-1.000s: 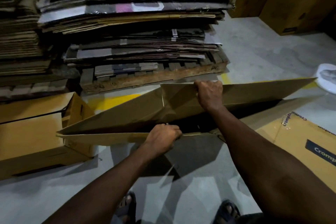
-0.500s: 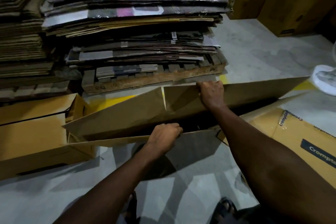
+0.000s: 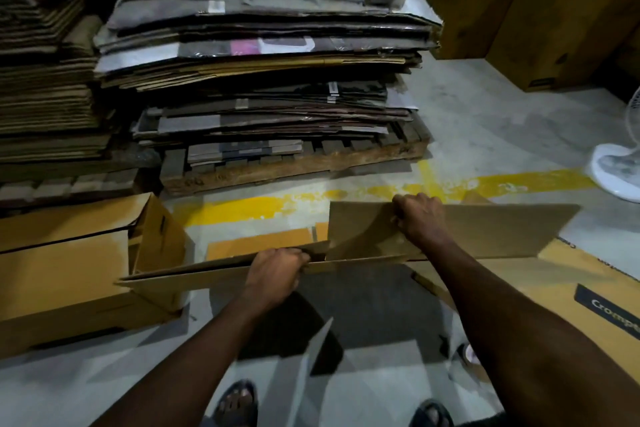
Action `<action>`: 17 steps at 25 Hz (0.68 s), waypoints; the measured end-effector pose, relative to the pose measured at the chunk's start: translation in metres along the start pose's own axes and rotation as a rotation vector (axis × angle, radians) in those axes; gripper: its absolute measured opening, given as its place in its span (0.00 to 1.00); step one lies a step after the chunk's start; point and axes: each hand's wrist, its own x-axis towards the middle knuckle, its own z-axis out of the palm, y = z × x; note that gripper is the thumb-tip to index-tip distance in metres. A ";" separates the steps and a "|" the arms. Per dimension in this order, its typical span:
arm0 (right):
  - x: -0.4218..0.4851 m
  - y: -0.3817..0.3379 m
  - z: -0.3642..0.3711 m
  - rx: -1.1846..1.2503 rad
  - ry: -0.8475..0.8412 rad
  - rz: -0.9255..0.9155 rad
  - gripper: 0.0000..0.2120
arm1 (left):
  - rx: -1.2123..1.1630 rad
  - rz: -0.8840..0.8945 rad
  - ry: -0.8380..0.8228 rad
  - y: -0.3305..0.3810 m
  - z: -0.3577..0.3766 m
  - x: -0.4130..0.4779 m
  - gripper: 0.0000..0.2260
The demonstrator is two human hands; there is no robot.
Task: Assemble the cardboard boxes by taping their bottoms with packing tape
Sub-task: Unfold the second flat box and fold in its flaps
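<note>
1 cardboard box (image 3: 485, 229): brown, unprinted, part-opened, held low over the concrete floor (image 3: 485, 121) in front of the person, just short of the yellow line (image 3: 242, 208); far panel stood upright, near panel lay almost flat and ran out to the left

2 hands, apart, both clamped on that box: left hand (image 3: 277, 274) curled over the near panel's edge about midway along it; right hand (image 3: 420, 222) gripped the top edge of the far panel, fingers folded over it

1 open box (image 3: 62, 270): brown, on its side at the floor's left edge, flaps open toward the held box; whether its corner touched the near panel could not be told

1 printed carton (image 3: 571, 288): flat on the floor at the right, dark label with white lettering, partly covered by the held box

1 wooden pallet (image 3: 294, 166): beyond the yellow line, bearing 1 stack of flattened cartons (image 3: 259, 62); sheets too dim to count

1 second stack (image 3: 45, 80): at the far left, beside the first

2 tall brown boxes (image 3: 568, 17): upright, side by side, in the floor's far right corner

1 fan base (image 3: 616, 173): white, round, at the floor's right edge, near the end of the yellow line

2 sandalled feet (image 3: 239, 399): at the floor's near edge, well apart
</note>
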 end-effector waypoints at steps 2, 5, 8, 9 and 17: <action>0.009 -0.002 -0.021 0.036 0.105 0.036 0.09 | 0.032 0.067 -0.030 0.004 -0.011 0.001 0.07; 0.026 -0.020 -0.053 0.105 0.165 0.062 0.12 | 0.047 0.202 -0.070 0.023 -0.016 -0.002 0.09; 0.030 -0.044 -0.067 0.112 0.169 -0.008 0.11 | 0.006 0.204 -0.169 0.040 -0.012 -0.004 0.12; 0.030 -0.046 -0.068 0.114 0.170 -0.013 0.10 | 0.013 0.191 -0.151 0.041 -0.012 -0.002 0.12; 0.024 -0.023 -0.028 0.129 0.097 0.046 0.09 | 0.043 0.196 -0.156 0.042 -0.009 -0.002 0.13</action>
